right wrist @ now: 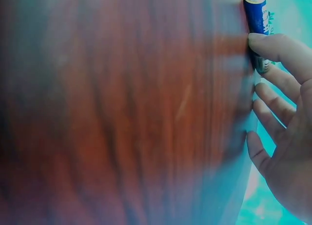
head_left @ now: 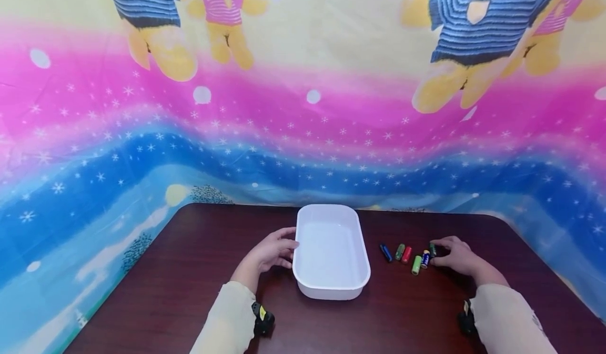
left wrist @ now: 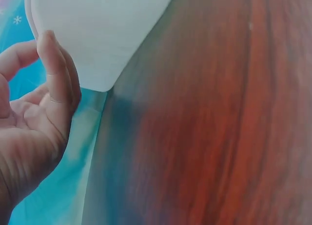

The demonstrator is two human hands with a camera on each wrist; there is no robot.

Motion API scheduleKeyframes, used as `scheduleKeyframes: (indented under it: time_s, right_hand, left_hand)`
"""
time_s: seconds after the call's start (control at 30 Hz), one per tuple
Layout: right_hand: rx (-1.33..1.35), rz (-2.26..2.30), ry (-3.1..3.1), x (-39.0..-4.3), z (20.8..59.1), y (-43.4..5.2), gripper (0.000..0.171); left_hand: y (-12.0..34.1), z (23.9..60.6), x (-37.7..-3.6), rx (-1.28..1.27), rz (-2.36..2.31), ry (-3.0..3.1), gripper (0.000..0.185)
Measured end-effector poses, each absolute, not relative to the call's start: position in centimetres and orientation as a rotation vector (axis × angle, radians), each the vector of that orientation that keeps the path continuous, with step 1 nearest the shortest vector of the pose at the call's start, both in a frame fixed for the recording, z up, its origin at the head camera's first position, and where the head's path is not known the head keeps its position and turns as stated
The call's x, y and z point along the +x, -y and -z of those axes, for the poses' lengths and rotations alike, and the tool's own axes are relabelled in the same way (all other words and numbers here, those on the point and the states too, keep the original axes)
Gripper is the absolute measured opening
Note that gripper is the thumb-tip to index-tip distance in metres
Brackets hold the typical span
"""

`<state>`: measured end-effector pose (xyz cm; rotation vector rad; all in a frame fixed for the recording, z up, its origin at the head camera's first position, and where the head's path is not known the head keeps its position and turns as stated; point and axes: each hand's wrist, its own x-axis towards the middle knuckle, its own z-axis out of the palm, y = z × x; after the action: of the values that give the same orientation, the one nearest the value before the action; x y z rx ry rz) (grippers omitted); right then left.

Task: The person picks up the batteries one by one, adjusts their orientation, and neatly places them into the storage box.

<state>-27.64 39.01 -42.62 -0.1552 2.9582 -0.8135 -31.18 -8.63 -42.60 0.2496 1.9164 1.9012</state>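
A white plastic tray [head_left: 331,283] stands in the middle of the dark wooden table [head_left: 180,285]. My left hand [head_left: 288,249] rests against the tray's left wall; in the left wrist view the thumb [left wrist: 51,64] touches the white tray [left wrist: 102,30]. Several batteries lie right of the tray: a blue battery [head_left: 385,252], a green one [head_left: 400,251], a red one [head_left: 406,254], another green one [head_left: 416,265]. My right hand [head_left: 437,255] lies at the right end of the row. One fingertip [right wrist: 273,46] of it touches a blue battery [right wrist: 256,13], with the other fingers loosely curled.
A bright cloth [head_left: 303,133] with bears and stars hangs behind the table and drapes round its edges. A black wrist camera sits on each sleeve [head_left: 262,320]. Bare wood shows in front of the tray and at both sides.
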Motion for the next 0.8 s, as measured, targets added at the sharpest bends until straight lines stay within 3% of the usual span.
scheduleKeyframes:
  time_s: [0.4, 0.8]
  right_hand:
    - [-0.185, 0.946, -2.942, -28.1, 42.3, -39.4, 0.061]
    - [0.119, 1.428, -2.741, -28.1, 41.6, -38.4, 0.071]
  left_hand:
    - [6.9, 41.9, -31.4, 0.075, -1.984, -1.955, 0.06]
    - [6.5, 42.0, -31.9, -0.061, -2.025, -1.948, 0.044]
